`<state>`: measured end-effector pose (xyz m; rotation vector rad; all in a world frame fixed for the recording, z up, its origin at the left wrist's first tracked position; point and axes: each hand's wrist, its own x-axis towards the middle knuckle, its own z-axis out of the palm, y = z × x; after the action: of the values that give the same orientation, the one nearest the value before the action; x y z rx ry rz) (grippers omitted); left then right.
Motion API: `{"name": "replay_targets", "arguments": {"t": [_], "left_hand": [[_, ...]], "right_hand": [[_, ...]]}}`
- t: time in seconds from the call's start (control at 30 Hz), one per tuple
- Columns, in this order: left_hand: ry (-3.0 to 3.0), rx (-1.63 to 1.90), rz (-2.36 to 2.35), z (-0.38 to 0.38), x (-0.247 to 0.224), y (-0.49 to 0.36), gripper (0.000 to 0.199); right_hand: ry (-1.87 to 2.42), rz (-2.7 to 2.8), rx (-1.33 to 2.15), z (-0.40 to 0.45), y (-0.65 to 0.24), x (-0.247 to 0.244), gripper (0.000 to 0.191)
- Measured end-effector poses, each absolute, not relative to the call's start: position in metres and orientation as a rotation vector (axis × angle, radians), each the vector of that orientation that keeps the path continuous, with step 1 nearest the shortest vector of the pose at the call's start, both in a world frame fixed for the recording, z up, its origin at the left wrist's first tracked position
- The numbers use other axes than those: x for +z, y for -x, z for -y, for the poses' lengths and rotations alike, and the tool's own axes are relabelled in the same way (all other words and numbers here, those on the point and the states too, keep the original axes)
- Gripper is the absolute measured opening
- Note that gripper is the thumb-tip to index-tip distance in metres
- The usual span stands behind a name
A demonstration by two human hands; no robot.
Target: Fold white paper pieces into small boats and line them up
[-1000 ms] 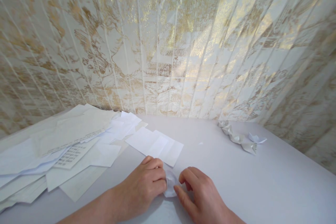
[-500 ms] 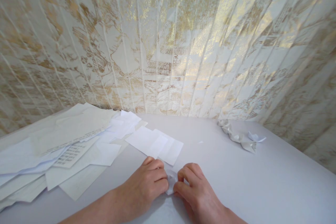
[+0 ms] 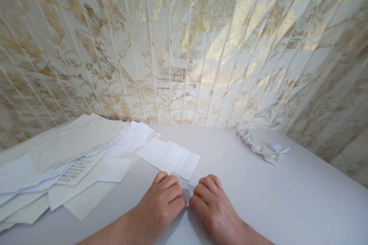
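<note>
Between my two hands is a small piece of folded white paper (image 3: 187, 194), mostly covered by my fingers. My left hand (image 3: 164, 201) grips its left side with curled fingers. On the other side my right hand (image 3: 211, 203) pinches the paper, its knuckles bent and fingertips close to those of the left. How the paper is folded underneath my fingers is hidden. Just beyond my hands lie white paper rectangles (image 3: 169, 156), overlapping on the white table (image 3: 287, 206).
A spread pile of white sheets (image 3: 77, 141), some printed, covers the table's left side. Several folded paper pieces (image 3: 258, 148) lie at the back right. A tiny paper scrap (image 3: 219, 154) rests near the middle. Behind the table hangs a gold-patterned curtain (image 3: 184, 46).
My right hand has closed in tighter on the paper, its fingers more curled and nearer my left hand. The view has shifted slightly.
</note>
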<state>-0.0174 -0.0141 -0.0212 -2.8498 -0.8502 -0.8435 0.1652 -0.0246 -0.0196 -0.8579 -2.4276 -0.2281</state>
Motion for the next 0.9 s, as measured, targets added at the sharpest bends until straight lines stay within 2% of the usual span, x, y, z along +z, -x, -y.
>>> {"name": "replay_targets", "arguments": {"t": [0.23,0.43,0.6,0.9], "left_hand": [[2.776,-0.992,0.906,0.0202,-0.0184,0.0096,0.033],[2.84,-0.95,1.13,0.0241,-0.018,0.0074,0.019],[2.884,-1.003,1.268,0.0229,-0.0211,0.0089,0.018],[2.845,-1.044,0.992,0.0179,-0.0253,0.0123,0.025]], "right_hand": [[0.882,2.395,-0.219,0.0252,-0.1622,-0.0158,0.028],[0.955,2.304,0.0,0.0253,-0.1606,-0.0219,0.021],[1.047,2.266,0.127,0.0257,-0.1596,-0.0244,0.021],[0.93,2.291,0.061,0.0266,-0.1642,-0.0234,0.02]]}}
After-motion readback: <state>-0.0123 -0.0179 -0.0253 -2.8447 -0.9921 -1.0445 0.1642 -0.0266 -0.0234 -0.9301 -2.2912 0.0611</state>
